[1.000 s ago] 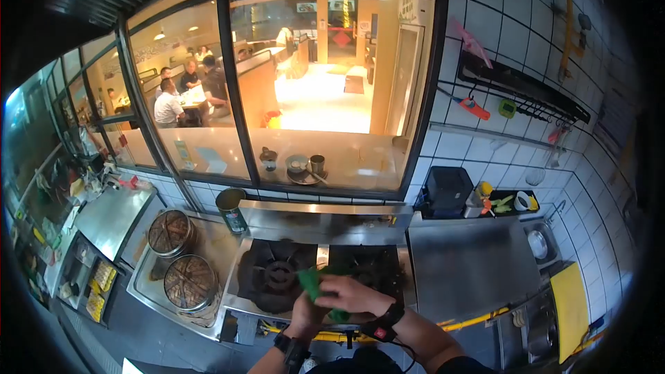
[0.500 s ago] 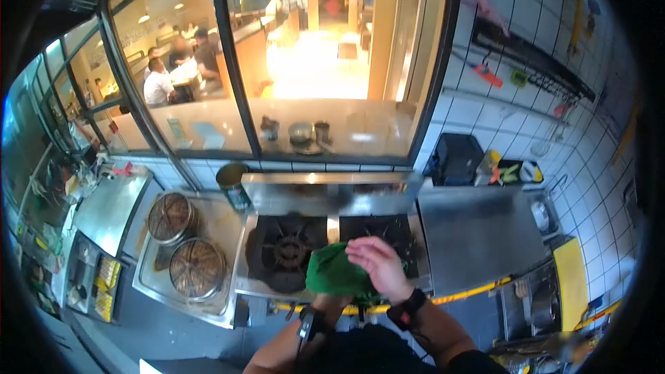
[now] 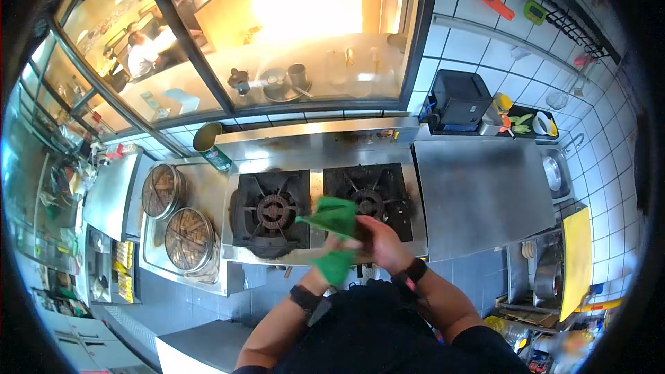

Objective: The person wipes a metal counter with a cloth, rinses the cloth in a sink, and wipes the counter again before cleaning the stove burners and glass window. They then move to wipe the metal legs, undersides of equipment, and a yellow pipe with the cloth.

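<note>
A green cloth [image 3: 331,216] is bunched between my hands, in front of the two-burner gas stove [image 3: 316,183]. My left hand [image 3: 337,244] is closed round its middle, and a loose end hangs below the fist. From the right side, my right hand [image 3: 383,244] presses against the cloth with its fingers curled; the fingertips are partly hidden and blurred by motion. Just beyond the cloth lie the left burner [image 3: 275,210] and the right burner [image 3: 367,201], each with a black grate.
Two round steamer-like pots with woven tops [image 3: 188,239] stand on the left counter beside a green tin [image 3: 211,147]. To the right is a steel worktop [image 3: 478,197], with a black container [image 3: 458,100] behind it and a yellow board [image 3: 576,263] beyond. A window faces a dining room.
My right hand has gone from stretched fingers above the cloth to curled fingers against it. The cloth is now gathered, with an end hanging down. The view has tilted downward.
</note>
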